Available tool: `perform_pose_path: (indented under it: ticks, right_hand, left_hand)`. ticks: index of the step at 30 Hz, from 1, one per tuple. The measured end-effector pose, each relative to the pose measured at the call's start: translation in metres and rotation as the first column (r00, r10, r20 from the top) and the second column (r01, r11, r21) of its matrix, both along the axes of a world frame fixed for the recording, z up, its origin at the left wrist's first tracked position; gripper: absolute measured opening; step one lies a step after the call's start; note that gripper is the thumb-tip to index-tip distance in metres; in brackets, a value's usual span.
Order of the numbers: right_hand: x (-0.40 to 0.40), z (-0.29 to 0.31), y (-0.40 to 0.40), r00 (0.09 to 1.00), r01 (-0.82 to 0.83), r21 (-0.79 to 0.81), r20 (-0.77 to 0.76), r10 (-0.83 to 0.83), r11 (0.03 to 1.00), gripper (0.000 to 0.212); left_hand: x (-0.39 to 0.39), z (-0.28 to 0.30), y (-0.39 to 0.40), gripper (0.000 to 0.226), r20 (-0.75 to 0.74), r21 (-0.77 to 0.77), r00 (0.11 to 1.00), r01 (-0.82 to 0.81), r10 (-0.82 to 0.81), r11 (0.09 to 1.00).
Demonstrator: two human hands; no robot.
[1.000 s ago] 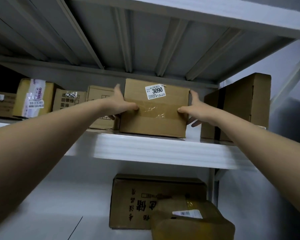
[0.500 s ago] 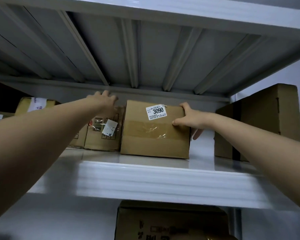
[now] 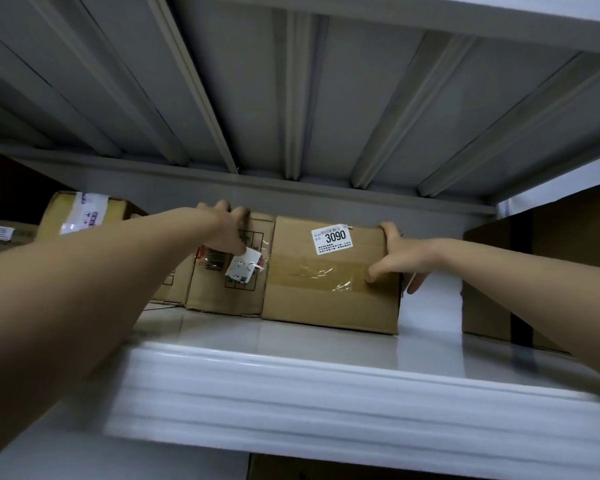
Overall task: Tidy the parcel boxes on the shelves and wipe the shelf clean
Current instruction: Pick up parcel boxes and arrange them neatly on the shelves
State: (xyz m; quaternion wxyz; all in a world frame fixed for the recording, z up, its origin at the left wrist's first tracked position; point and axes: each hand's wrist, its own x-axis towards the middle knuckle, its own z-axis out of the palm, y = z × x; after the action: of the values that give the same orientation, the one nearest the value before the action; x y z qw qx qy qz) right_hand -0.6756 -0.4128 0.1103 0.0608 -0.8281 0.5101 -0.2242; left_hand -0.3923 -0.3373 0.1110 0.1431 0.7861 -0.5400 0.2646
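Boxes in a row on the white shelf (image 3: 326, 344), seen from below its front lip. The 3090 box (image 3: 329, 289) stands upright near the middle of the shelf, its taped face toward me. My right hand (image 3: 400, 256) grips its upper right corner: thumb pressed on the front face by the tape, fingers wrapped round the right side, one fingertip showing below the hand past the box's edge. Touching its left side stands the narrower box (image 3: 227, 289) with a loose white tag (image 3: 242, 268) hanging on its front. My left hand (image 3: 226, 230) holds that one at the top, fingers curled over the upper edge, thumb down on the front just above the tag. So the two boxes sit side by side between my hands, one in each grip. Further left, behind my forearm, a yellowish parcel (image 3: 84, 213) with a white label. Well apart on the right, a large dark box (image 3: 551, 271) on the same shelf.
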Motion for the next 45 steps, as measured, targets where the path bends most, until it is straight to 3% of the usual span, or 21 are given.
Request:
perform_pose_path:
  ticks: [8,11,15,18,23,28,36,42,45]
  right_hand:
    - [0.01,-0.035,-0.032,0.971,-0.016,-0.198,0.231,0.062,0.98,0.112]
    - [0.011,-0.049,-0.035,0.962,0.061,-0.293,0.271,0.022,0.954,0.115]
    - [0.011,-0.056,-0.021,0.968,0.248,-0.466,0.156,-0.197,0.849,0.096]
    - [0.01,-0.055,-0.01,0.959,0.271,-0.561,0.087,-0.27,0.782,0.074]
    - [0.008,-0.062,-0.006,0.969,0.208,-0.402,-0.041,-0.244,0.892,0.047]
    - [0.008,-0.064,-0.012,0.996,0.09,-0.225,0.042,-0.083,0.97,0.03]
    - [0.008,-0.068,-0.024,0.989,-0.021,-0.048,0.145,0.027,0.999,0.046]
    - [0.006,-0.062,-0.015,0.996,-0.016,-0.001,0.088,0.017,1.0,0.047]
    - [0.002,-0.046,0.003,0.999,0.029,0.043,0.028,-0.03,0.999,0.043]
  left_hand:
    - [-0.007,-0.014,-0.009,0.096,-0.036,0.004,0.999,-0.039,0.039,0.999]
    - [-0.011,-0.018,-0.009,0.098,-0.034,0.017,0.997,-0.071,0.072,0.997]
    - [-0.016,-0.023,-0.014,0.098,-0.003,0.064,0.993,-0.117,0.117,0.991]
    - [-0.027,-0.03,-0.014,0.093,0.027,0.097,0.994,-0.107,0.105,0.99]
    - [-0.036,-0.038,-0.017,0.092,0.011,0.14,0.996,-0.092,0.091,0.986]
    - [-0.042,-0.042,-0.015,0.093,0.066,0.166,0.992,-0.113,0.103,0.98]
    - [-0.043,-0.045,-0.016,0.095,0.084,0.158,0.989,-0.131,0.119,0.979]
    - [-0.043,-0.04,-0.016,0.091,0.032,0.163,0.993,-0.121,0.117,0.979]
    - [-0.053,-0.039,-0.008,0.075,0.047,0.106,0.991,-0.127,0.123,0.986]
